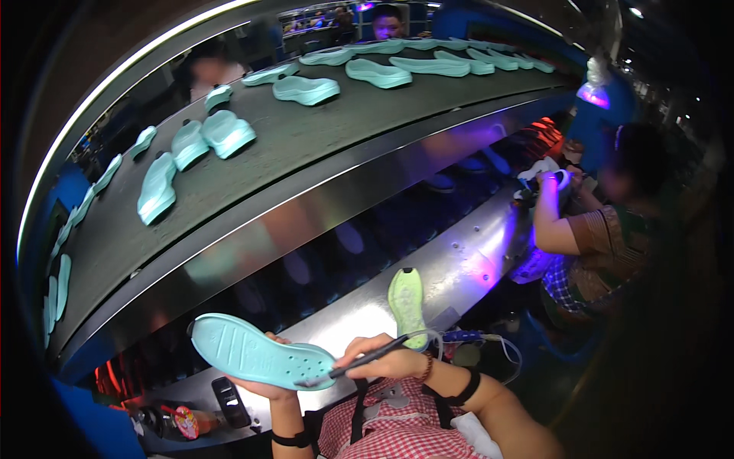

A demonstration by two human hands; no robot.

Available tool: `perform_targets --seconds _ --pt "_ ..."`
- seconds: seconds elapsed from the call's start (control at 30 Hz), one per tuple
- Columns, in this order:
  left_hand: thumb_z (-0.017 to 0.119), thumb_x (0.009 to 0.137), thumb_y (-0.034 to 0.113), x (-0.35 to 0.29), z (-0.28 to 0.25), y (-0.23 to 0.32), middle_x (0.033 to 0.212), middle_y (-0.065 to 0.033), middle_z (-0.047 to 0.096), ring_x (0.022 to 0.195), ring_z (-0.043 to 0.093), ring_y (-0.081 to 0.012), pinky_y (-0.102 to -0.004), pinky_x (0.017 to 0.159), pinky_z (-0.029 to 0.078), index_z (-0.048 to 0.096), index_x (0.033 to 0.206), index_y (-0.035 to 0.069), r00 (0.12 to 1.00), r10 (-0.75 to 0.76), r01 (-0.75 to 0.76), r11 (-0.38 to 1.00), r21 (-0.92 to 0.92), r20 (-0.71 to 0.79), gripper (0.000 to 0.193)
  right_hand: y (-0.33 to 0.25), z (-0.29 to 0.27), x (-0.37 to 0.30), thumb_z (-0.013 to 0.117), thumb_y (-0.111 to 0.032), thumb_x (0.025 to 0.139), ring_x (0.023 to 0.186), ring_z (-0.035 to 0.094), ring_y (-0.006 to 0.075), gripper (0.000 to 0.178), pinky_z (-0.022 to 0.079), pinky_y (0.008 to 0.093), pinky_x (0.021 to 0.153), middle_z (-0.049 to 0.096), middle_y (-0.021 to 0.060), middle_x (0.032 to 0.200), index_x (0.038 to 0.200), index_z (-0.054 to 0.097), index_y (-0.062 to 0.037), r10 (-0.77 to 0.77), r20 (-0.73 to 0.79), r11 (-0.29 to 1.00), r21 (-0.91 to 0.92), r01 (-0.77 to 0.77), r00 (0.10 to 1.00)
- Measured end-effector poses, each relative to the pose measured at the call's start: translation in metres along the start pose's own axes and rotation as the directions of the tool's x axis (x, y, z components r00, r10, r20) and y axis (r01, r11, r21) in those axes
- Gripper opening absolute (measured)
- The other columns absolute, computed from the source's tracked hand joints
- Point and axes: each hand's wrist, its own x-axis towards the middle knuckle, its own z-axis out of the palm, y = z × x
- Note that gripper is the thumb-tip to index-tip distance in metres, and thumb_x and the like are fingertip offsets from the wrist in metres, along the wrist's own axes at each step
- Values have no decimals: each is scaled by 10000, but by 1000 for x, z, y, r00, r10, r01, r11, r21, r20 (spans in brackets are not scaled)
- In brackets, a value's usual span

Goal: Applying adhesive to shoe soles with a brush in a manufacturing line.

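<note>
Head view: left hand cradling teal sole steady, right hand gripping thin brush, best stroked lightly along the edge.

From where I watch, the green sole standing on the steel bench is my landmark. Left of it the bench lies bare and lit, room for a hand to pass. Just right of it a blue-tipped cable trails across the near edge. Well right of it a co-worker's arm blocks the bench. Above it runs the dark conveyor belt, crowded with teal soles at the left and far end, open strips between.
</note>
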Motion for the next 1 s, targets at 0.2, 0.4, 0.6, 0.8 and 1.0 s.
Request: perform_targets --seconds 0.2,0.4,0.6,0.8,1.0 --pt "215 799 682 4 3 0 902 -158 564 760 567 -257 -371 711 470 475 1165 61 997 41 -49 992 120 65 766 34 -1 8 654 -63 746 931 542 154 205 417 273 842 595 83 957 946 635 -19 -54 -101 997 46 58 993" --pt "210 800 685 -1 19 -6 903 -149 572 754 569 -253 -375 715 471 468 1174 63 995 47 -36 991 130 -82 770 34 -8 4 645 -62 758 1129 452 210 194 348 335 950 610 92 1011 948 630 -21 -27 -95 996 77 35 995" --pt "214 806 678 -2 21 -15 941 -170 580 755 585 -273 -401 726 482 453 1209 98 993 65 -52 990 132 -94 746 25 -13 -4 632 -73 771 1162 435 219 219 324 334 975 610 87 1010 983 614 -20 -16 -133 987 156 37 991" --pt "249 800 674 -3 15 -14 940 -174 579 757 585 -275 -404 725 481 444 1214 84 986 57 -51 998 43 -155 746 30 -9 0 624 -74 778 1089 481 199 197 346 316 949 593 93 1019 965 616 -11 -45 -123 996 72 55 991" --pt "242 794 683 -4 23 -4 944 -158 593 767 597 -279 -382 711 500 452 1211 87 992 22 -10 996 93 -125 757 35 -3 0 603 -58 791 1120 458 217 184 338 333 955 501 142 1189 970 605 -18 -132 -103 987 78 140 986"
